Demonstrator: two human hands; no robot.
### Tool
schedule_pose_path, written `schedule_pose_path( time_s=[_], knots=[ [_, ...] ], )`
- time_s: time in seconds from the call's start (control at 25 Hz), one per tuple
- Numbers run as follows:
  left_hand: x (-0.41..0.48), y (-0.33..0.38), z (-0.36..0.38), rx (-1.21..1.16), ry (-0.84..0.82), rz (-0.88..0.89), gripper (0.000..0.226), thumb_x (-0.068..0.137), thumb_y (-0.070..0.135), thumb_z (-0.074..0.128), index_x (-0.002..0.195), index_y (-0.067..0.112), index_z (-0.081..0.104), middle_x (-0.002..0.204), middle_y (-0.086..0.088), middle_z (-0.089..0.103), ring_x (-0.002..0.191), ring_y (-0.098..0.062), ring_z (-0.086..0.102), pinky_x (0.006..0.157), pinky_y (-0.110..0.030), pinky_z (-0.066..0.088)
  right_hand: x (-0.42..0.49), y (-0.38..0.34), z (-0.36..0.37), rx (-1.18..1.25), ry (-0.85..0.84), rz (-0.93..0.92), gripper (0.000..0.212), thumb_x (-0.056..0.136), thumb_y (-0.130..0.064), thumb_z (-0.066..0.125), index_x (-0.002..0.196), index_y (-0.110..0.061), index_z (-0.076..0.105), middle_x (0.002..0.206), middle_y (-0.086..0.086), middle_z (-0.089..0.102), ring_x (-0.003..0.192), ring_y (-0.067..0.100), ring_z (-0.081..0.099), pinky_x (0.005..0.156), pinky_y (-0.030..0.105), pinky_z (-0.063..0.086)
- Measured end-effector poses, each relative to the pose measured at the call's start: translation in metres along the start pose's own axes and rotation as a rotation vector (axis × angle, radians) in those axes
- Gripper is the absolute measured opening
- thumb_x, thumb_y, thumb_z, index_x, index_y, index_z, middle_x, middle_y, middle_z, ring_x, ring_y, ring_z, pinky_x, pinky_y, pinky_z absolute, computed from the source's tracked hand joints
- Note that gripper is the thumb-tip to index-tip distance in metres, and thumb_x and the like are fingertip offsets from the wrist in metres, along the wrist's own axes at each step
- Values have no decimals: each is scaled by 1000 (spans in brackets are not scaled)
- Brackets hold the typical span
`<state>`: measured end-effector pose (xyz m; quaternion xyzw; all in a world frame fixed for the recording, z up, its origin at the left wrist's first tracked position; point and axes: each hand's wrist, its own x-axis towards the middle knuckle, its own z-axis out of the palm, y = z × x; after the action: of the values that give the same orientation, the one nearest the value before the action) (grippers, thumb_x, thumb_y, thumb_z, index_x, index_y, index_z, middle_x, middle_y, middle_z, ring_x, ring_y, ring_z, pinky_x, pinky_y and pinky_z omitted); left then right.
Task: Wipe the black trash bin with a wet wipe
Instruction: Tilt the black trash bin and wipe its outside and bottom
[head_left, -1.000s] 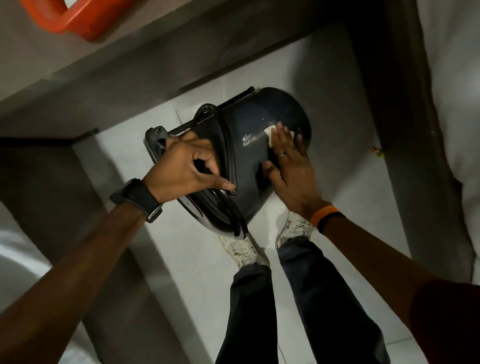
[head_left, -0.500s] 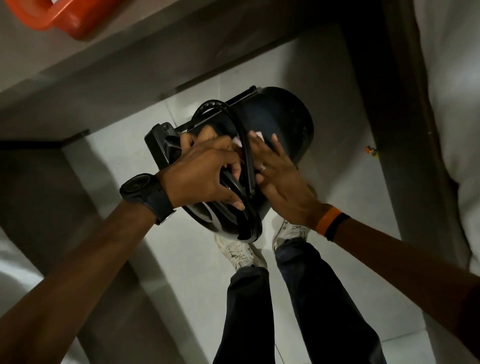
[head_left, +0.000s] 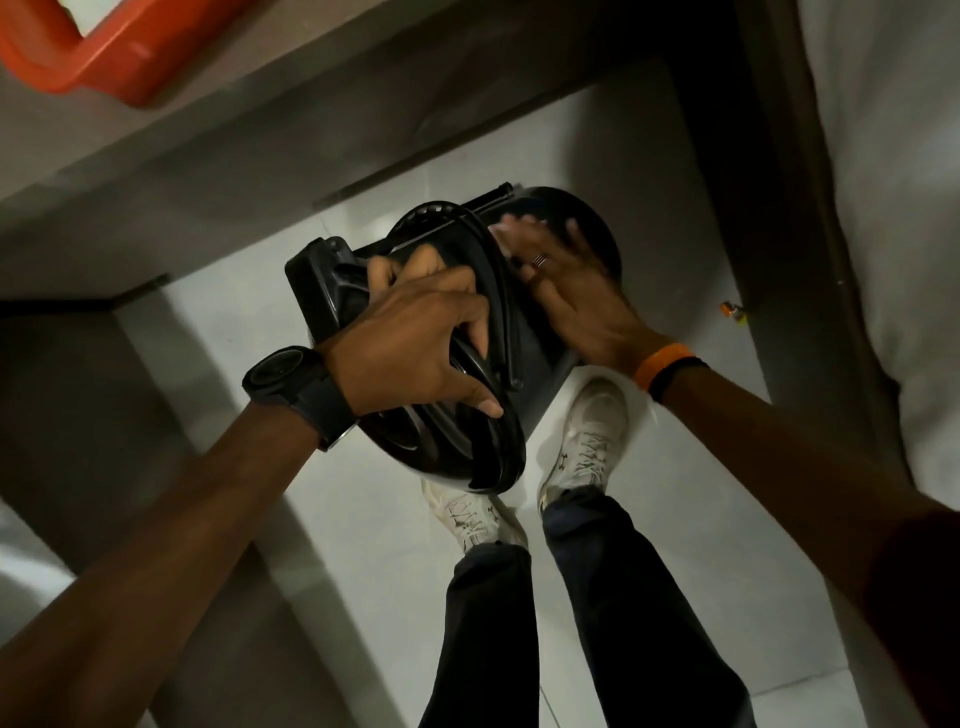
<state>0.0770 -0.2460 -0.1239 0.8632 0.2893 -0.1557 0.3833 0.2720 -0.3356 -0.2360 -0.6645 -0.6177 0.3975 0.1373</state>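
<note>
The black trash bin is held tipped on its side above the floor, its open rim toward me and its pedal base up left. My left hand grips the rim and inner ring at the bin's mouth. My right hand lies flat on the bin's outer wall, fingers spread and blurred. A sliver of the white wet wipe shows under its fingertips; the rest is hidden by the hand.
My two feet in white shoes stand on the pale tiled floor right under the bin. An orange plastic item sits on a ledge at top left. A dark post and white fabric run along the right.
The bin has been turned so its mouth faces me more. My right hand slid from the bin's far wall back toward the rim, then up along the wall again.
</note>
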Motion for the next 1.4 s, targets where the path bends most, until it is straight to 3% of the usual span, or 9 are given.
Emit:
schedule_pose_path(
  time_s=[0.16, 0.44, 0.6, 0.68, 0.92, 1.04, 1.12, 1.28, 1.4],
  knots=[
    [7, 4, -2, -11, 12, 42, 49, 48, 69, 81, 72, 35, 56, 93, 17, 53, 102, -9, 35, 81, -30, 12, 23, 30, -16, 122, 1, 517, 51, 113, -31, 16, 163, -25, 14, 174, -2, 10, 162, 17, 4, 132, 46, -6],
    [-10, -23, -10, -237, 91, -109, 56, 39, 63, 91, 67, 23, 63, 91, 10, 62, 98, -10, 41, 99, -49, 28, -78, -37, 48, 61, 102, -87, 55, 109, -34, 16, 163, -28, 12, 174, -3, 11, 162, 18, 8, 131, 52, 1],
    [-17, -36, -7, -330, 70, -100, 51, 44, 66, 82, 65, 22, 64, 81, 8, 62, 93, -16, 48, 97, -58, 36, -13, 22, 22, 283, 186, 516, 55, 112, -34, 20, 164, -25, 5, 175, -1, 1, 162, 17, 0, 131, 53, -7],
    [-15, -37, -10, -386, 67, -83, 51, 44, 58, 88, 63, 18, 63, 78, 4, 62, 89, -17, 52, 94, -54, 41, -9, 23, 18, 369, 187, 580, 55, 113, -35, 21, 165, -24, 5, 175, -2, -1, 162, 15, -2, 130, 52, -8],
    [-17, -42, -21, -585, -21, -160, 40, 47, 31, 92, 62, 10, 61, 69, 1, 64, 65, -9, 60, 67, -26, 50, -82, -36, 49, 64, 104, 12, 58, 108, -50, 12, 163, -31, 7, 173, -12, 2, 162, 12, 2, 132, 44, -5],
    [-11, -45, -20, -640, -34, -181, 34, 52, 27, 90, 63, 12, 62, 62, 11, 65, 59, 0, 60, 58, -8, 47, -42, 2, 24, 329, 40, 509, 52, 112, -42, 11, 163, -33, 7, 174, -8, 4, 162, 13, 1, 131, 42, -13],
    [-4, -47, -20, -665, 9, -191, 38, 55, 28, 88, 68, 5, 61, 63, 10, 63, 59, 0, 58, 58, -6, 46, -33, -6, 21, 416, 19, 618, 51, 113, -39, 14, 163, -32, 12, 174, -6, 8, 162, 13, 2, 131, 41, -12],
    [-2, -53, -21, -704, 29, -189, 33, 57, 22, 86, 69, 5, 60, 62, 10, 62, 59, 1, 56, 60, -5, 45, -53, -70, 43, 296, 66, -35, 51, 109, -40, 19, 159, -34, 28, 170, -8, 27, 159, 4, 12, 132, 39, -4],
    [-10, -57, -17, -675, 20, -187, 40, 57, 23, 87, 72, -3, 61, 68, -4, 61, 62, -5, 57, 61, -9, 47, -30, -32, 32, 236, 42, 71, 49, 110, -34, 18, 158, -36, 30, 169, -8, 29, 159, 6, 14, 130, 40, -6]
  ],
)
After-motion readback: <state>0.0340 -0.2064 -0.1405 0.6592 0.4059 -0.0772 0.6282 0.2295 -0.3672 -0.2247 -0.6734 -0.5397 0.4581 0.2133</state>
